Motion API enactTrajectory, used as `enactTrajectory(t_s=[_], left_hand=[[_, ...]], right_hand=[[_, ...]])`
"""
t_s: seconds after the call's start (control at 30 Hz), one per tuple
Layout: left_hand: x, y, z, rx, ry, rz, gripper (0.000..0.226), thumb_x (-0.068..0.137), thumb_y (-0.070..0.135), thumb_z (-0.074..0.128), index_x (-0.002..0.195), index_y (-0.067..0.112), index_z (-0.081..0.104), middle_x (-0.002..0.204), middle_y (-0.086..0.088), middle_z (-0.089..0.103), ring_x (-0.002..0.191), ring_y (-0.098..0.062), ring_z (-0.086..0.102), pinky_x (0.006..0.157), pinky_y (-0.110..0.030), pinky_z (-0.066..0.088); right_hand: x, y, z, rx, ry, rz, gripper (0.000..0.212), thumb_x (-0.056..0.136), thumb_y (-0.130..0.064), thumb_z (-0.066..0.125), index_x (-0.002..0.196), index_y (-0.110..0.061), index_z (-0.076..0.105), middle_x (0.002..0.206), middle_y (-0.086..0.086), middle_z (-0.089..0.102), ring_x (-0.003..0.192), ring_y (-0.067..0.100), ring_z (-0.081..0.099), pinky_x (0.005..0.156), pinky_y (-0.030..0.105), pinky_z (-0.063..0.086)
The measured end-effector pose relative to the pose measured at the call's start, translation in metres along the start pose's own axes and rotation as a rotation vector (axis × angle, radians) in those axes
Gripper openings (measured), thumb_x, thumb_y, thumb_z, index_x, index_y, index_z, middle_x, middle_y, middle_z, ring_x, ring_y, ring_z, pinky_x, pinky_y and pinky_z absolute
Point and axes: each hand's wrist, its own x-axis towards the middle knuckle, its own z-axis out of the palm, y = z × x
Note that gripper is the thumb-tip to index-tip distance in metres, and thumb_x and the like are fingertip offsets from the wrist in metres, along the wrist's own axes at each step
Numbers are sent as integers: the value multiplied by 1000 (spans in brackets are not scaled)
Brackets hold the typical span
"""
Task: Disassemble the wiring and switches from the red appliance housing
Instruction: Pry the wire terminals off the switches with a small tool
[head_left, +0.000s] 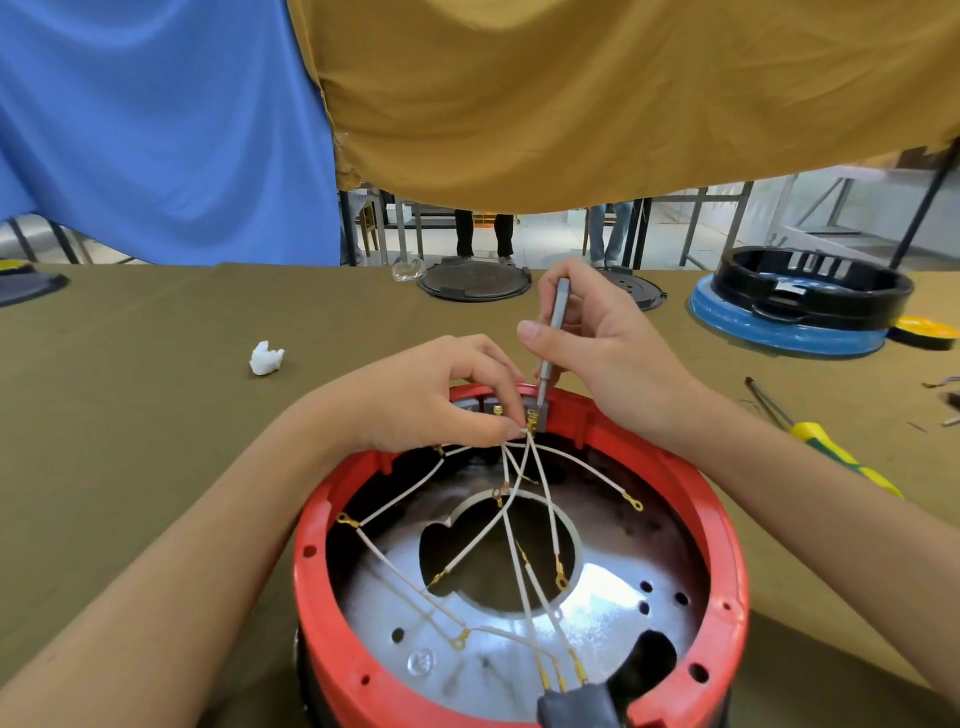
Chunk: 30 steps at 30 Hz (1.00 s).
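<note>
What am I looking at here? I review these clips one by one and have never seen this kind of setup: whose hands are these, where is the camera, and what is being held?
There is no robot here. The single picture comes from a camera worn on a person's head, looking forward and down at their own two bare hands.

In front of them, on a table covered in olive cloth, stands a round red appliance housing, open on top, with white wires crossing inside over a shiny metal plate.

The left hand pinches the wires where they bunch at the far rim. The right hand holds a slim grey metal tool upright, its tip at that same spot.

Also on the table: a crumpled white wad, a yellow-handled screwdriver, dark round lids and a black ring on a blue base.
</note>
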Motion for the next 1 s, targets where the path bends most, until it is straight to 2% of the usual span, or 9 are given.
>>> enactTrajectory(t_s=[0.1,0.2,0.37,0.5,0.57,0.77,0.83,0.9,1.0], left_hand=[[0,0,0,2,-4,2,5,84,33,75,84,39,76,120,18,56,117,2,54,113,-34,35],[1,-1,0,10,2,-1,9,85,30,76,84,39,76,119,19,55,116,3,54,112,-34,35],[1,-2,-1,25,15,5,9,84,32,77,89,38,74,121,18,58,118,3,54,112,-33,37],[-4,-2,-11,45,-8,-79,35,79,44,79,102,47,54,118,27,56,118,8,53,93,-22,44],[-8,-2,-16,50,-51,-145,44,77,50,79,107,53,46,121,30,53,116,10,54,90,-20,45],[-10,1,-16,34,-93,-161,41,85,31,77,114,43,51,114,19,62,101,-7,68,94,-43,54],[-11,1,-17,10,-94,-153,40,85,31,77,114,43,52,116,19,62,104,-6,67,97,-45,52],[-11,1,-18,-18,-102,-140,40,85,30,78,114,43,54,118,18,62,106,-6,66,99,-45,51],[-11,1,-17,-75,-115,-108,39,85,23,78,115,37,57,120,16,63,108,-9,67,100,-44,51]], right_hand=[[-1,-1,0,-35,-64,-13,16,97,-5,59,91,-4,45,69,0,39,62,10,39,59,23,40],[-2,-2,-1,-1,-66,6,16,97,-5,59,91,-3,44,70,6,38,65,17,38,62,29,40],[-1,-1,0,-35,-37,5,16,97,-7,59,90,-9,45,69,0,39,66,17,39,65,36,42],[-2,-1,-1,-46,-14,18,16,97,-9,60,90,-10,45,70,-2,39,66,14,39,66,39,43],[-1,-1,0,-44,8,35,15,97,-10,59,92,-10,45,72,-1,41,67,16,42,68,48,48],[3,-1,-1,6,29,174,15,100,-17,58,94,-12,45,81,12,46,68,24,60,73,44,59],[4,0,-3,8,15,228,17,100,-23,58,96,-11,47,81,11,49,68,23,66,79,53,58],[5,-1,-5,-10,2,254,25,100,-31,58,99,-8,49,81,12,50,69,29,61,80,62,55],[5,-4,-4,-52,4,229,37,98,-40,58,98,-4,52,75,13,51,63,25,52,70,57,55]])
